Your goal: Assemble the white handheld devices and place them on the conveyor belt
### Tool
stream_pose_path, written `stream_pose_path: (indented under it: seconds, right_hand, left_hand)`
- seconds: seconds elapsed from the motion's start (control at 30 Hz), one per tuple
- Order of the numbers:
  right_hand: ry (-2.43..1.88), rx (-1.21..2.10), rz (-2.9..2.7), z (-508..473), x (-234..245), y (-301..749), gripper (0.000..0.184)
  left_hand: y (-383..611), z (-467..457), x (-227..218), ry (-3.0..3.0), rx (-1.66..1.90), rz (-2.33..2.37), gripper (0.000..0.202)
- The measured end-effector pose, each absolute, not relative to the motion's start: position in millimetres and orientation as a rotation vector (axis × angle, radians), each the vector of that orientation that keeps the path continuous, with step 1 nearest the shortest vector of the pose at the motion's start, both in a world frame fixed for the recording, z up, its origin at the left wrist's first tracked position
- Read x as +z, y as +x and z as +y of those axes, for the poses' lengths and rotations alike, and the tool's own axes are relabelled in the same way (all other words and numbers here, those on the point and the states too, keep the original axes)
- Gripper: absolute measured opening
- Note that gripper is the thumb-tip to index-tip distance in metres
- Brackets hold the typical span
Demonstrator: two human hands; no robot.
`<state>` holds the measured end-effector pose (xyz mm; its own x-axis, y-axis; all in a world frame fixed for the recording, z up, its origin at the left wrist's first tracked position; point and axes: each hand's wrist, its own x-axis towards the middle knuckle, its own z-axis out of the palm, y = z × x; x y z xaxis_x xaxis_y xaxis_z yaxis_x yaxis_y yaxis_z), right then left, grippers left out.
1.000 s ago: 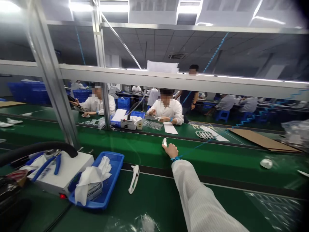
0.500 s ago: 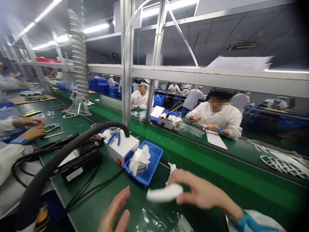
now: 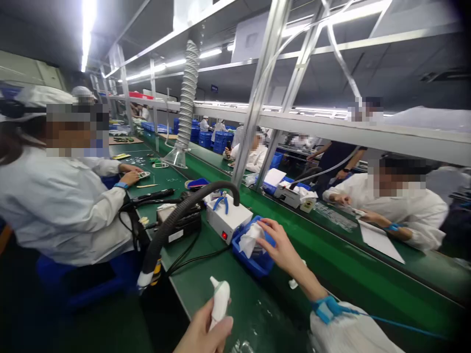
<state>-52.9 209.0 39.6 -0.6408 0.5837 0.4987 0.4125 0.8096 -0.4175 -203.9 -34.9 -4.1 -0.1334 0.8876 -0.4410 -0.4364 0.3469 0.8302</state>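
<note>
Both hands are working: you're gripping the white plastic casing (image 3: 221,301) securely in your left hand (image 3: 204,333), while your open right hand (image 3: 281,246) is touching the tissue (image 3: 251,240) in the blue tray (image 3: 253,268).

Bare hand (image 3: 283,250), white sleeve (image 3: 349,331), blue wrist strap (image 3: 327,309), blue cord (image 3: 405,326).

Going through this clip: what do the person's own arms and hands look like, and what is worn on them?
The right hand is bare, with no glove, and the right arm wears a loose white sleeve. A blue wrist strap sits at the cuff, with a thin blue cord running from it out of view. The left hand is also bare; its sleeve is out of view.
</note>
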Motion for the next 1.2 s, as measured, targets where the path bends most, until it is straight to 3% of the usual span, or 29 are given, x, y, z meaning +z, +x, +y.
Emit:
stream_pose_path:
  seconds: [0.27, 0.53, 0.83, 0.97, 1.2]
  right_hand:
    - [-0.627, 0.025, -2.405, 227.5, 13.1, -53.7, 0.029]
    - [-0.637, -0.056, -2.439, 225.7, 17.8, -56.1, 0.035]
    - [-0.621, 0.056, -2.375, 237.8, 6.0, -55.8, 0.033]
    - [-0.592, 0.058, -2.38, 246.3, 2.0, -53.2, 0.034]
    - [-0.638, 0.096, -2.37, 258.9, -3.4, -49.9, 0.034]
  left_hand:
    - [-219.5, -43.8, -8.8, 0.609, 1.31, 1.206, 0.075]
    - [-213.9, -64.7, -6.4, 0.48, 1.393, 1.153, 0.092]
    - [-329.7, -112.1, 55.9, 0.345, 2.103, 1.299, 0.055]
    - [-419.7, -83.3, 33.8, 0.341, 2.126, 1.097, 0.018]
    - [-484.6, -58.4, -31.3, 0.202, 2.057, 1.017, 0.023]
